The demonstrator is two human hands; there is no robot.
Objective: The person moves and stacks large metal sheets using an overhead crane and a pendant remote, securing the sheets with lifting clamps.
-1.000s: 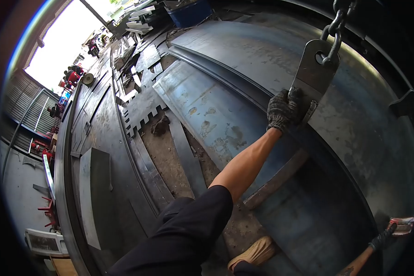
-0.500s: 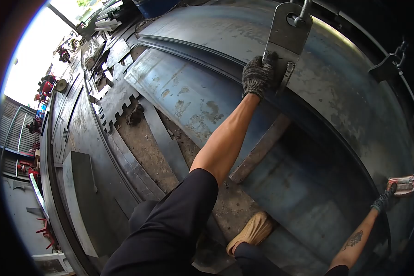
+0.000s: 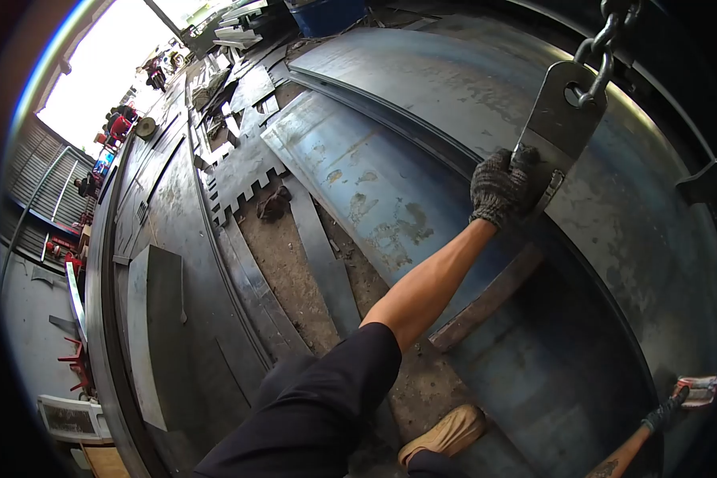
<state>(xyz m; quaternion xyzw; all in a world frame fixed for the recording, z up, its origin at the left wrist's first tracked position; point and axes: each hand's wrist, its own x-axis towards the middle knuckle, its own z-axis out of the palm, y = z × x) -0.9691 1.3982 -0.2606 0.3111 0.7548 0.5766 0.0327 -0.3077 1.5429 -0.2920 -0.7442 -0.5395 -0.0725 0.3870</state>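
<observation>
Probably heavy and stiff, the steel hook (image 3: 564, 119) is on a chain (image 3: 600, 56) by metal sheets (image 3: 629, 239); its flat sides suit gripping. The left hand (image 3: 498, 190) is closed on its lower end; the right hand (image 3: 663, 413) touches a red-and-silver piece (image 3: 701, 391), closure unclear.

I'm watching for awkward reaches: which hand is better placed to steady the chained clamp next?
Left, I'd judge: the left hand grips the clamp, while the right hand is well away, at a red-and-silver object.

On the dirt floor (image 3: 283, 267), left of the blue-grey steel sheet (image 3: 354, 171), lie a metal strip (image 3: 323, 259) and a dark lump (image 3: 273, 205).
</observation>
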